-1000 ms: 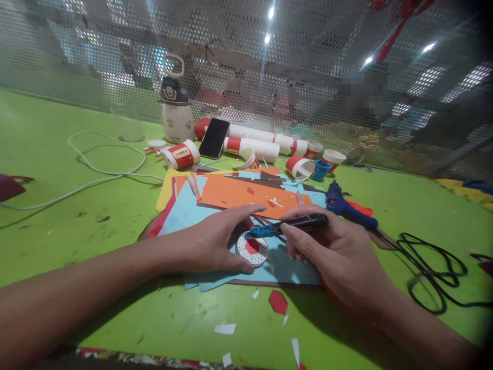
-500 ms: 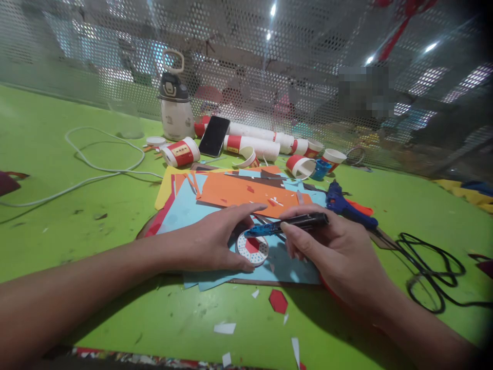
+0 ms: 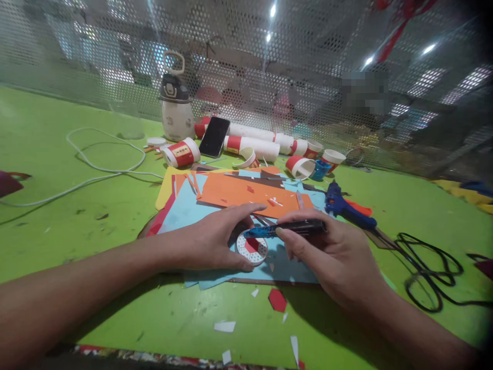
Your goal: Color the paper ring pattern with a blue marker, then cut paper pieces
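A small white disc with a red hexagon in its middle and blue dots around it lies on light blue paper. My left hand curves round its left side, thumb along the near edge and fingers at the far edge, gripping it. In my right hand is a black and blue marker pen, pinched between thumb and fingers. Its tip end is over the disc's upper left edge; whether it touches cannot be made out. A metal tool, partly hidden, lies on the paper behind the pen.
Orange paper tops the stack behind my hands. A blue glue gun with a black cord lies right. Farther back are paper cups, a phone and a bottle. A red hexagon and paper scraps lie in front.
The marker has tilted flatter and shifted slightly left and down with my right hand. My left hand and the disc have hardly moved.
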The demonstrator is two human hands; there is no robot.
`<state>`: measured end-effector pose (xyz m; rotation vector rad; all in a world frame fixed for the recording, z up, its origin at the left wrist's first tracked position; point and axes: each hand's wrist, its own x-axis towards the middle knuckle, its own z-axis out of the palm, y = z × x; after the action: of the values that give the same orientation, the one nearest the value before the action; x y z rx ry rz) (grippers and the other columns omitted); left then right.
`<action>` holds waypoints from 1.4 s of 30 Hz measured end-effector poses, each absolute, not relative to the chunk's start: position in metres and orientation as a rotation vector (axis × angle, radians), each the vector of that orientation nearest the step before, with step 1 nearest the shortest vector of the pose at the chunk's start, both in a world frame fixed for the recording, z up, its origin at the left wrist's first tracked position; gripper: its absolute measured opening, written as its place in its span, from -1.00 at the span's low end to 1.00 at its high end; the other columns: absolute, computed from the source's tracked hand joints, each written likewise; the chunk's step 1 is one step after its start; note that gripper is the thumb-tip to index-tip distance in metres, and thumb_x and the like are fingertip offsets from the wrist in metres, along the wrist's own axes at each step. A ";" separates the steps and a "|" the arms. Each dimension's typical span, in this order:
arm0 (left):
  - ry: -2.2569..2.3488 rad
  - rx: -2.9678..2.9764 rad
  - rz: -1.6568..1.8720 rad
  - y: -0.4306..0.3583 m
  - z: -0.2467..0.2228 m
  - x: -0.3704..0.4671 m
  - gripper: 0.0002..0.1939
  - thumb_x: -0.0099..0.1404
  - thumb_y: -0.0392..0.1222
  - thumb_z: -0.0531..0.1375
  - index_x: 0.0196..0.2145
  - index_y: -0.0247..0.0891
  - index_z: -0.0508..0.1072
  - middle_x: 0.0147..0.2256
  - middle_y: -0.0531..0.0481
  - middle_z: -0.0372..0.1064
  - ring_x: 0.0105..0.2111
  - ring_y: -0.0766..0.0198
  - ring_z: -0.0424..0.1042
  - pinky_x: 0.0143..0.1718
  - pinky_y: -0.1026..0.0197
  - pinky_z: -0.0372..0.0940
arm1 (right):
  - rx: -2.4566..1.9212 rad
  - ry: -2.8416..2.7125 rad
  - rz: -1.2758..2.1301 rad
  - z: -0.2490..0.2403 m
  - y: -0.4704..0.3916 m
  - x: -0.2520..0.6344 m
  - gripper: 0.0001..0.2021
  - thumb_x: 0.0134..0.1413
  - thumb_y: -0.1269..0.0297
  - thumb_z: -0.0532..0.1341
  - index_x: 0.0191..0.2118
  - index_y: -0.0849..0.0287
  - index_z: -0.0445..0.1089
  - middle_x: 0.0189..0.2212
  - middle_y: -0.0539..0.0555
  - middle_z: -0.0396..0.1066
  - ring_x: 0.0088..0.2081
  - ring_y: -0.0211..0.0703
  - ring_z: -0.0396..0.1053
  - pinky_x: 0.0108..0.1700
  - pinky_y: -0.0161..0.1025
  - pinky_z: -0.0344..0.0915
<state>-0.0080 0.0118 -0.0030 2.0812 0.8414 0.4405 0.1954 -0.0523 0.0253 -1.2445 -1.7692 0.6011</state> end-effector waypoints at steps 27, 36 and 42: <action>0.843 2.114 0.436 0.012 -0.003 -0.009 -0.07 0.07 -0.11 0.38 0.31 -0.24 0.07 0.11 -0.22 0.33 0.02 0.00 0.37 0.02 0.02 0.31 | -1.170 -1.754 0.472 0.019 -0.052 0.197 -0.97 0.13 0.34 0.29 -0.29 0.15 0.44 -0.61 -0.15 0.37 -0.60 -0.42 0.29 -0.56 -0.46 0.21; 0.833 2.107 0.439 0.012 -0.002 -0.009 -0.08 0.08 -0.11 0.38 0.31 -0.26 0.08 0.09 -0.19 0.34 0.01 0.03 0.37 0.00 0.05 0.33 | -1.200 -1.759 0.495 0.018 -0.053 0.196 -0.97 0.13 0.34 0.28 -0.30 0.16 0.44 -0.60 -0.13 0.38 -0.59 -0.42 0.32 -0.58 -0.46 0.21; 0.825 2.114 0.441 0.012 -0.003 -0.009 -0.09 0.08 -0.12 0.37 0.31 -0.25 0.08 0.07 -0.19 0.36 -0.02 0.03 0.40 -0.02 0.04 0.33 | -1.191 -1.758 0.484 0.017 -0.052 0.197 -0.96 0.14 0.32 0.28 -0.29 0.15 0.44 -0.61 -0.13 0.39 -0.60 -0.40 0.32 -0.58 -0.45 0.22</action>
<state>-0.0089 0.0119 -0.0026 2.1137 0.8246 0.4413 0.1972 -0.0523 0.0174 -1.1912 -1.7578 0.4843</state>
